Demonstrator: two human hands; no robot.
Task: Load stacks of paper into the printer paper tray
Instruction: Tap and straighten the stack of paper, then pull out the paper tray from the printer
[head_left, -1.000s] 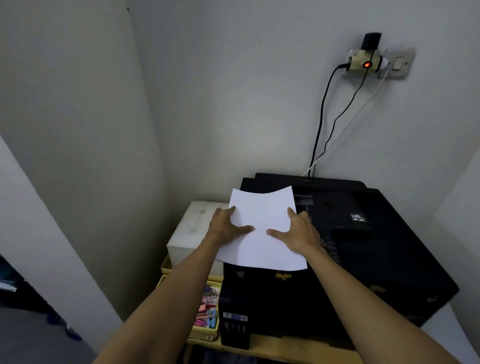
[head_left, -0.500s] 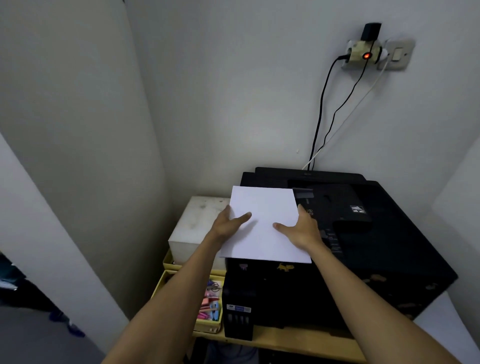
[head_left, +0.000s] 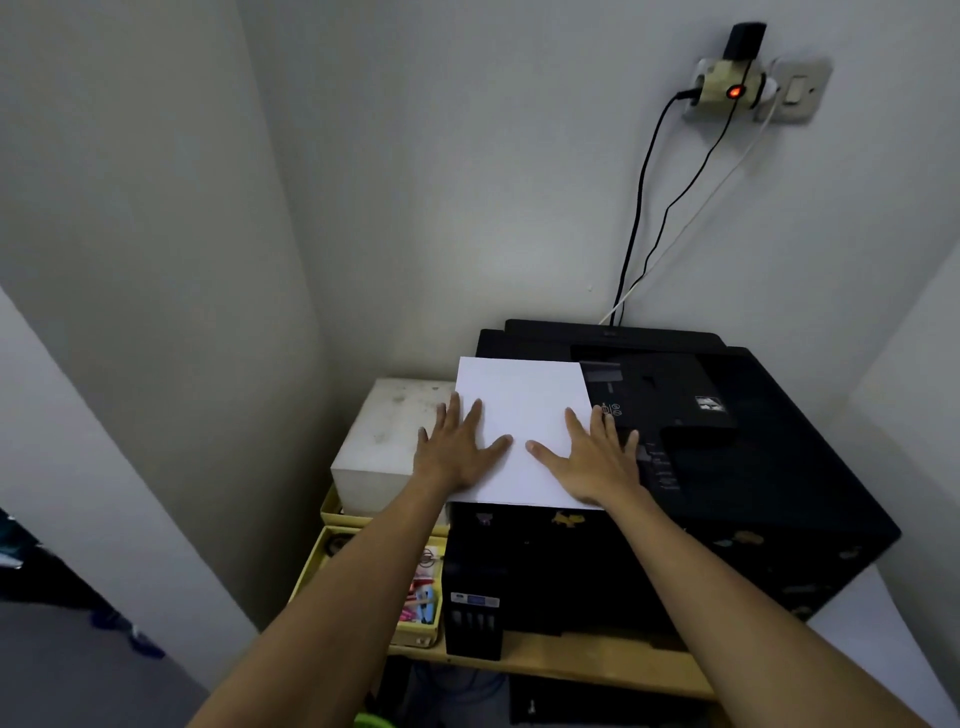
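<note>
Paper (head_left: 524, 410) lies flat on printer (head_left: 727, 467) under both hands.

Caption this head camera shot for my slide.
Both hands, left hand and right hand, flat on white paper atop black printer.

The scene is dim and grey, with soft light falling from above and behind the camera onto the pale plaster wall (head_left: 467, 182). The flat white sheet of paper (head_left: 524, 415) is the brightest area, without glare. The boxy black plastic printer (head_left: 753, 493) loses detail in shadow. A small red indicator lamp (head_left: 734, 92) glows on the wall adapter. Wide-angle distortion bends the wall lines near the frame edges, and the lower left corner is blurred.
</note>
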